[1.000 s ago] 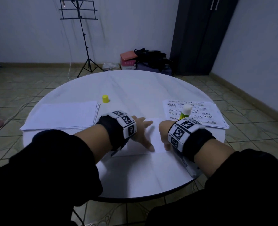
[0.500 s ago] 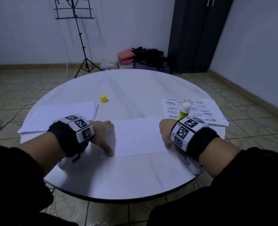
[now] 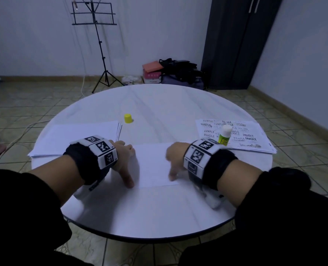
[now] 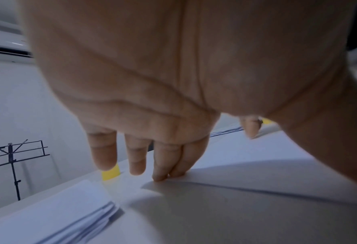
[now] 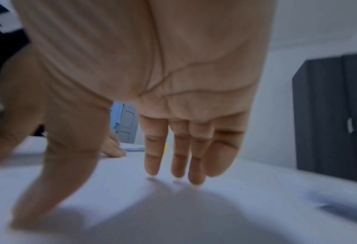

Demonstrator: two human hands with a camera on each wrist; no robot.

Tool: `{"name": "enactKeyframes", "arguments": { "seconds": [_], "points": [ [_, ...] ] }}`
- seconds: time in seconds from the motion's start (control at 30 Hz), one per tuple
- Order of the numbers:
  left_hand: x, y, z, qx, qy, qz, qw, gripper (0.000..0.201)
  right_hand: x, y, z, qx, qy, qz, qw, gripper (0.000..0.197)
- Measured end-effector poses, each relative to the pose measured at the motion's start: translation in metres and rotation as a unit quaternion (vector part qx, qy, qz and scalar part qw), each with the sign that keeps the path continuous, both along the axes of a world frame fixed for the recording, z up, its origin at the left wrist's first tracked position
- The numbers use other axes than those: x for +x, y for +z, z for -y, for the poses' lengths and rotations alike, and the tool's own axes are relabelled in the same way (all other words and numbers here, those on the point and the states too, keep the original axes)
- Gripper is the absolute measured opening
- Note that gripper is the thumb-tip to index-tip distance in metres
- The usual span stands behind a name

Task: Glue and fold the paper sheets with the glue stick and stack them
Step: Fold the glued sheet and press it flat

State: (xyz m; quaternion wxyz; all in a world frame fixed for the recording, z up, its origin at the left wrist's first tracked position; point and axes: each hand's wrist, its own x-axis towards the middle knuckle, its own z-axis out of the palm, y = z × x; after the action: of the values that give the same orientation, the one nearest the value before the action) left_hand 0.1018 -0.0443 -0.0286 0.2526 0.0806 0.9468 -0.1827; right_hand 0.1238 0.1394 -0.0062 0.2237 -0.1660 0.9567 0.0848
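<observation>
I see the round white table (image 3: pixel 159 217) and, in the middle of its near part, the folded paper sheet (image 3: pixel 153 166) lying flat. My left hand (image 3: pixel 123 156) is at the sheet's left edge, fingers straight and pointing down, two fingertips (image 4: pixel 163 176) touching the paper edge; it grasps nothing. My right hand (image 3: pixel 175 160) is over the right part of the sheet, fingers also straight and relaxed, grasping nothing. This hand is blurred, so I cannot tell if the fingertips (image 5: pixel 196 180) really touch the paper.

Left of the sheet lies a stack of plain white sheets (image 3: pixel 72 139), and beyond its far corner stands the yellow cap (image 3: pixel 128 118). On the right there is a pile of printed sheets (image 3: pixel 245 135) with the words SAMPLE and FRAGILE. The glue stick (image 3: pixel 224 135) stands upright on this pile, uncapped; my right wrist band (image 3: pixel 199 154) hides its bottom part.

Behind the table I see a music stand (image 3: pixel 95 16), some bags and boxes (image 3: pixel 170 72) on the floor, and a dark cabinet (image 3: pixel 236 41). My black sleeves cover the near rim of the table on both sides.
</observation>
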Motion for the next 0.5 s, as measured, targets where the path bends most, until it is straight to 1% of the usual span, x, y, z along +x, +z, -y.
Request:
{"name": "enactKeyframes", "arguments": {
  "seconds": [0.03, 0.1, 0.13, 0.17, 0.2, 0.27, 0.3, 0.33, 0.43, 0.5],
  "points": [
    [0.004, 0.003, -0.004, 0.005, -0.006, 0.006, 1.0, 0.135, 0.001, -0.002, 0.012, -0.019, 0.015, 0.003, 1.0, 0.028],
    [0.01, 0.006, -0.01, -0.016, -0.032, -0.006, 0.999, 0.125, 0.004, -0.004, 0.037, -0.067, 0.039, 0.005, 0.997, 0.033],
    [0.011, 0.006, -0.011, -0.023, -0.045, -0.007, 0.999, 0.119, 0.004, -0.003, 0.046, -0.081, 0.061, 0.006, 0.995, 0.032],
    [0.012, 0.007, -0.013, -0.025, -0.049, -0.006, 0.998, 0.116, 0.003, -0.003, 0.053, -0.077, 0.074, 0.012, 0.994, 0.043],
    [0.012, 0.007, -0.013, -0.021, -0.047, -0.002, 0.999, 0.119, 0.0, -0.005, 0.058, -0.079, 0.084, 0.011, 0.993, 0.06],
    [0.008, 0.004, -0.012, -0.02, -0.028, -0.007, 0.999, 0.131, -0.004, -0.007, 0.062, -0.062, 0.073, 0.019, 0.995, 0.089],
    [0.006, 0.0, -0.009, -0.02, -0.019, -0.008, 1.0, 0.135, -0.009, -0.009, 0.06, -0.063, 0.071, 0.016, 0.995, 0.1],
    [0.005, -0.002, -0.007, -0.021, -0.02, -0.009, 1.0, 0.136, -0.018, -0.014, 0.055, -0.061, 0.067, 0.01, 0.996, 0.104],
    [0.002, -0.004, -0.005, -0.024, -0.024, -0.007, 0.999, 0.136, -0.025, -0.009, 0.026, -0.048, 0.043, 0.032, 0.997, 0.096],
    [0.004, -0.001, -0.006, -0.019, -0.038, -0.004, 0.999, 0.133, -0.024, -0.008, 0.002, -0.058, 0.022, 0.032, 0.998, 0.099]
  ]
}}
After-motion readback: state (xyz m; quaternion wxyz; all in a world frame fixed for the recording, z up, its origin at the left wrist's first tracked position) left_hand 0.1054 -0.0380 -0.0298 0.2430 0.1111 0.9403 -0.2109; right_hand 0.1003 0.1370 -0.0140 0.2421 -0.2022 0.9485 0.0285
